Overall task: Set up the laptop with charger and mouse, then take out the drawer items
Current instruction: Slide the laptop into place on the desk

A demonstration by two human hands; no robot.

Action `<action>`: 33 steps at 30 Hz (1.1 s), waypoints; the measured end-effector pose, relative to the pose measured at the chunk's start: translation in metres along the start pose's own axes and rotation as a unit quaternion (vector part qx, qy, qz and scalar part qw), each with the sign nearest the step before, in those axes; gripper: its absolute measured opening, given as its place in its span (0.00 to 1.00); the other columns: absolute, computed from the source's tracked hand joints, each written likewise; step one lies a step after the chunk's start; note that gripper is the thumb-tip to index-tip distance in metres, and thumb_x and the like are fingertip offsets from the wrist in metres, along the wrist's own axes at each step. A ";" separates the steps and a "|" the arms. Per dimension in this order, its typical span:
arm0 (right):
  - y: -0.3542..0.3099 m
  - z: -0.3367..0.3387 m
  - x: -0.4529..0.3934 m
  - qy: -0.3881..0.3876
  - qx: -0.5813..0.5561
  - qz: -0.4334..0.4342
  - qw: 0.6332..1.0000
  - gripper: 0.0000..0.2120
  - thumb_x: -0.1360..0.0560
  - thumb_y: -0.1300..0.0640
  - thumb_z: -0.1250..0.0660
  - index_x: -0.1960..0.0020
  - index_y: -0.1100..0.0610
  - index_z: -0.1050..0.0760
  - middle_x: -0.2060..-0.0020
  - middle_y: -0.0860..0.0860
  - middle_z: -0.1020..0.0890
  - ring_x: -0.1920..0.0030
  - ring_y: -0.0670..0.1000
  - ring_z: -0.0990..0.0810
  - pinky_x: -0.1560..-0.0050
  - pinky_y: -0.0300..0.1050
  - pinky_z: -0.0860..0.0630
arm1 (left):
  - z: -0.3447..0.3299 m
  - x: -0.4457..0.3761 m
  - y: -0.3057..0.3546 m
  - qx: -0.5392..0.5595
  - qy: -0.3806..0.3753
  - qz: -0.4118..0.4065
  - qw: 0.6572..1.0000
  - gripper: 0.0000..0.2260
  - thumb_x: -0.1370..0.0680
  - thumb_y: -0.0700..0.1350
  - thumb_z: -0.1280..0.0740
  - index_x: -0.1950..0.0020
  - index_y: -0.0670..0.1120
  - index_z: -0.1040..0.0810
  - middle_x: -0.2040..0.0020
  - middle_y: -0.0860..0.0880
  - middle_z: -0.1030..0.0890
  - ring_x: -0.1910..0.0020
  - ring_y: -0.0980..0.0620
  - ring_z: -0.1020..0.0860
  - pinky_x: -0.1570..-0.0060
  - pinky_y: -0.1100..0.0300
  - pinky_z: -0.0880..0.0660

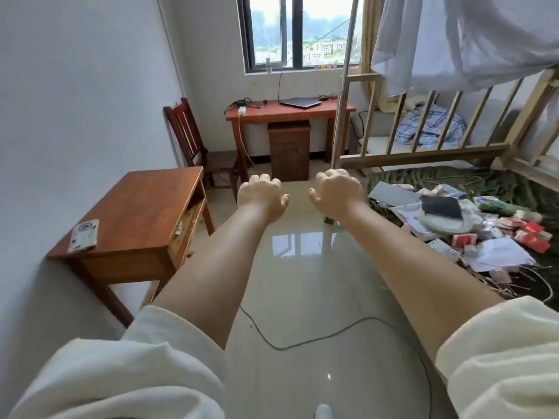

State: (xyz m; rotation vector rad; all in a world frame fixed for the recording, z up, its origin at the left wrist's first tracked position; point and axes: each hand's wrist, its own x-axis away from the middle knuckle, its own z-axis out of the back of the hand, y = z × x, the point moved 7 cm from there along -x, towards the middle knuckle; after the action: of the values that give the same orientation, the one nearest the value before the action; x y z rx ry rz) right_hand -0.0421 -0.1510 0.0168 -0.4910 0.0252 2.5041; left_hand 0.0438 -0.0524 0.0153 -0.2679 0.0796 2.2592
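A dark closed laptop [300, 102] lies on a red-brown desk [272, 114] under the window, far ahead. Black cables and a white charger block [242, 110] rest at the desk's left end, with a pale cord hanging down. A small brown drawer cabinet [289, 149] stands under the desk. A dark object that may be the mouse [323, 98] sits right of the laptop. My left hand [262, 195] and my right hand [337, 192] are stretched out over the floor, palms down, fingers loosely curled and apart, holding nothing, well short of the desk.
A wooden side table [136, 219] with a small device on it stands at the left, a wooden chair [193, 143] behind it. A bed frame [453, 116], a metal pole [341, 95] and a pile of papers and boxes [472, 225] fill the right. A black cable [302, 343] crosses the glossy floor.
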 end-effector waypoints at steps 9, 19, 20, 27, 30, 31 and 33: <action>0.041 -0.154 -0.169 -0.159 0.008 0.010 0.987 0.15 0.22 0.53 0.43 0.43 0.62 0.27 0.42 0.58 0.23 0.39 0.59 0.29 0.45 0.50 0.29 | -0.146 -0.180 -0.030 0.012 -0.186 0.039 0.982 0.18 0.19 0.52 0.46 0.33 0.44 0.33 0.33 0.44 0.30 0.33 0.45 0.33 0.41 0.50 0.29; 0.062 -0.275 -0.382 -0.194 -0.019 0.022 0.981 0.15 0.22 0.53 0.44 0.44 0.62 0.27 0.42 0.58 0.24 0.39 0.58 0.29 0.45 0.50 0.29 | -0.216 -0.402 -0.090 -0.019 -0.225 0.063 0.972 0.19 0.19 0.52 0.47 0.33 0.43 0.34 0.33 0.44 0.30 0.34 0.44 0.32 0.41 0.51 0.29; 0.065 -0.287 -0.408 -0.193 -0.022 0.022 0.981 0.15 0.22 0.53 0.44 0.44 0.62 0.27 0.42 0.58 0.24 0.39 0.58 0.30 0.44 0.49 0.29 | -0.224 -0.430 -0.096 -0.019 -0.223 0.062 0.973 0.19 0.19 0.52 0.47 0.33 0.43 0.34 0.33 0.44 0.30 0.34 0.44 0.32 0.40 0.51 0.30; 0.089 -0.356 -0.614 -0.191 -0.033 -0.010 0.981 0.16 0.22 0.52 0.44 0.43 0.62 0.27 0.40 0.57 0.25 0.37 0.58 0.32 0.43 0.51 0.29 | -0.276 -0.638 -0.139 -0.019 -0.220 0.042 0.974 0.19 0.19 0.53 0.47 0.33 0.43 0.34 0.33 0.43 0.30 0.33 0.44 0.33 0.37 0.50 0.32; 0.105 -0.374 -0.696 -0.181 -0.037 -0.024 0.982 0.16 0.22 0.52 0.44 0.43 0.62 0.27 0.40 0.57 0.25 0.37 0.58 0.31 0.43 0.51 0.29 | -0.287 -0.727 -0.147 -0.011 -0.205 0.037 0.978 0.20 0.19 0.53 0.47 0.32 0.43 0.35 0.32 0.43 0.30 0.33 0.44 0.34 0.37 0.50 0.32; 0.113 -0.383 -0.722 -0.179 -0.038 -0.030 0.983 0.16 0.22 0.52 0.44 0.43 0.62 0.27 0.41 0.57 0.25 0.37 0.58 0.31 0.43 0.51 0.29 | -0.293 -0.756 -0.147 -0.010 -0.203 0.032 0.979 0.20 0.19 0.53 0.47 0.33 0.43 0.34 0.33 0.43 0.30 0.33 0.44 0.33 0.37 0.50 0.32; 0.129 -0.400 -0.775 -0.176 -0.040 -0.043 0.983 0.16 0.22 0.52 0.44 0.42 0.62 0.27 0.41 0.57 0.25 0.37 0.58 0.31 0.43 0.51 0.29 | -0.308 -0.814 -0.146 -0.010 -0.203 0.023 0.979 0.20 0.19 0.53 0.47 0.33 0.43 0.34 0.33 0.43 0.30 0.33 0.44 0.33 0.37 0.49 0.32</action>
State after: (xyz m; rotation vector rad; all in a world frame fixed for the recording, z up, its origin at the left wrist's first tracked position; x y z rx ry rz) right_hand 0.6147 -0.7283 -0.0958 -0.0721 -0.2283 2.4783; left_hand 0.7155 -0.6130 -0.1014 0.1893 -0.1522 2.3160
